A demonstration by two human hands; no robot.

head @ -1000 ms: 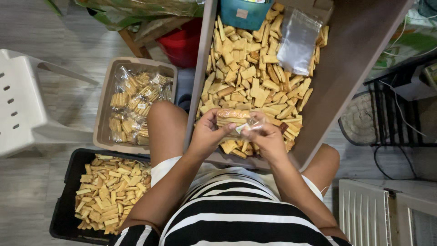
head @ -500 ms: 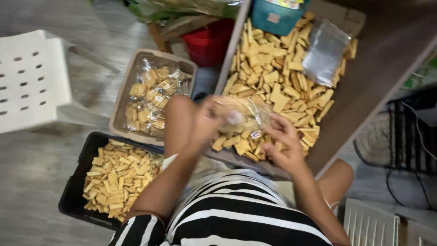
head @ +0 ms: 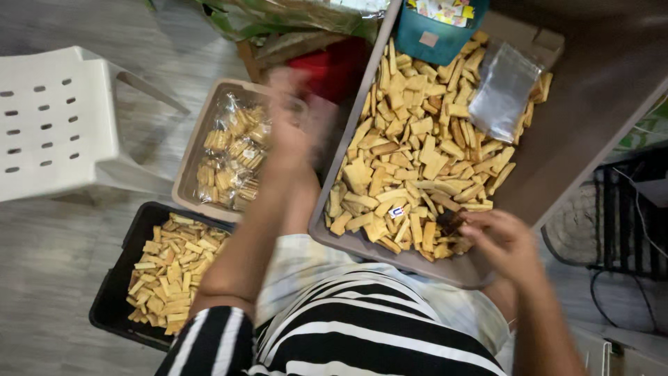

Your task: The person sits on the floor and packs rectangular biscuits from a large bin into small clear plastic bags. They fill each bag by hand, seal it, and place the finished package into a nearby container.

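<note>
My left hand (head: 296, 129) is a blur, stretched out over the beige tray (head: 189, 163) of clear bags packed with biscuits (head: 233, 157); the blur hides whether it holds anything. My right hand (head: 502, 242) rests at the near right corner of the large grey tray (head: 348, 240). That tray is heaped with loose tan biscuits (head: 417, 153). The right fingertips pinch a small dark piece (head: 452, 221). A stack of empty clear bags (head: 504, 90) lies on the biscuits at the far right.
A black tray (head: 111, 292) of loose biscuits sits by my left knee. A white plastic chair (head: 56, 118) stands at the left. A teal container (head: 442, 31) and a red object (head: 334, 63) are at the far end. A black wire rack (head: 626, 216) stands at the right.
My left hand carried the filled bag away from the grey tray and swung left over the beige tray. My right hand dropped back to the near right corner of the biscuits.
</note>
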